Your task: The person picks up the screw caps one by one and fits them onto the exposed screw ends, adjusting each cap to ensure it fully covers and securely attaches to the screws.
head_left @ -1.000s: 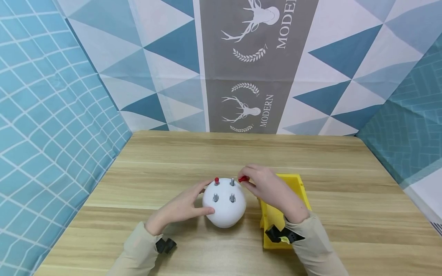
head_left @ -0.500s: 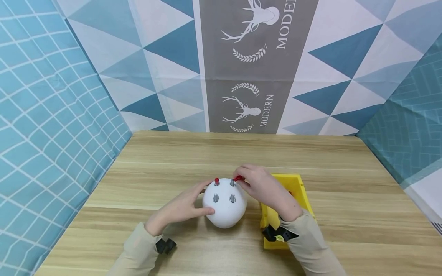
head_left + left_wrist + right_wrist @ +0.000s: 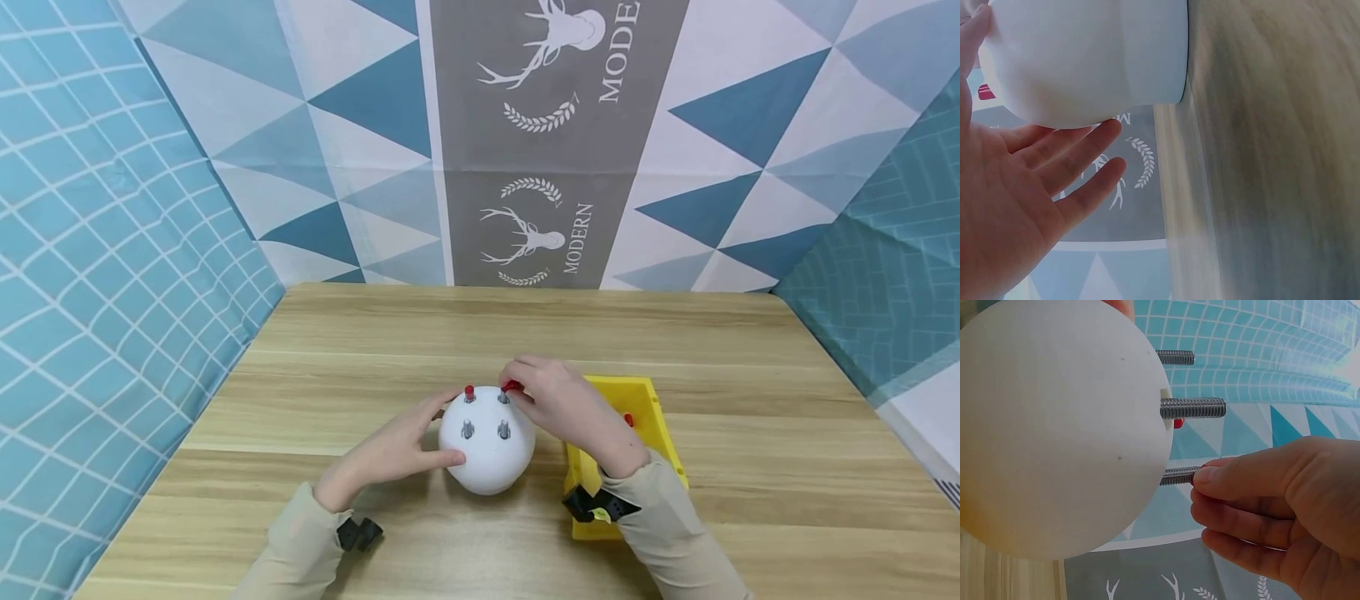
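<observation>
A white rounded body (image 3: pixel 487 467) stands on the table with metal threaded studs (image 3: pixel 1194 407) sticking out of it. My left hand (image 3: pixel 397 450) holds its left side, thumb toward the front and fingers around the back; in the left wrist view, the lower fingers (image 3: pixel 1094 187) look fairly straight. A red cap (image 3: pixel 469 392) sits on the far left stud. At the far right stud (image 3: pixel 1179 475), my right hand (image 3: pixel 562 404) pinches another small red cap (image 3: pixel 512 386) against the stud's tip. My fingertips mostly cover this cap in the right wrist view.
A yellow bin (image 3: pixel 652 417) stands right of the white body, partly under my right forearm. A red piece (image 3: pixel 628 419) lies in it. The wooden table (image 3: pixel 360 333) meets a patterned cloth backdrop (image 3: pixel 375 167).
My right hand has moved left, bringing the red cap from beside the far right stud onto its tip. A red piece in the bin has come into view. The left hand stays put.
</observation>
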Motion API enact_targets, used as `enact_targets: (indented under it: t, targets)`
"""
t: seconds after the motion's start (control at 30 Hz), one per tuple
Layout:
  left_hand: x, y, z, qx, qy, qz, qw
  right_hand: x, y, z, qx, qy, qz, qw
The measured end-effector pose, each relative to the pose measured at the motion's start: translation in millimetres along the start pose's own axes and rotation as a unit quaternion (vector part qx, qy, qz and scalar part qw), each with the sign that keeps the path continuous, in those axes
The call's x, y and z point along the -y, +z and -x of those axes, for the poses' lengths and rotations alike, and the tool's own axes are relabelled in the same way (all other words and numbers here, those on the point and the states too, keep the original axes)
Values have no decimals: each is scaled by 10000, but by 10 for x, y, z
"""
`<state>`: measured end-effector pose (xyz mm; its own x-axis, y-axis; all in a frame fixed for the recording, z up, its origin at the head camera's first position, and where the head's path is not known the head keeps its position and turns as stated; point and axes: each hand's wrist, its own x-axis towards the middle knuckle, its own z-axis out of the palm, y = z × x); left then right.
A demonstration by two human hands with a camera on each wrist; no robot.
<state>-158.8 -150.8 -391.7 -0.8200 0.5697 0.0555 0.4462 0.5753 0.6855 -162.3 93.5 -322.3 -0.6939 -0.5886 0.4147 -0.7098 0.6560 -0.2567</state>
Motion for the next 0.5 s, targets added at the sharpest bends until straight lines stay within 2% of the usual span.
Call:
enact_targets:
  t: [0.5]
  targets:
    - [-1,-6,0,13,51,14,10000,22,-13,-19,120,-155,59,9998]
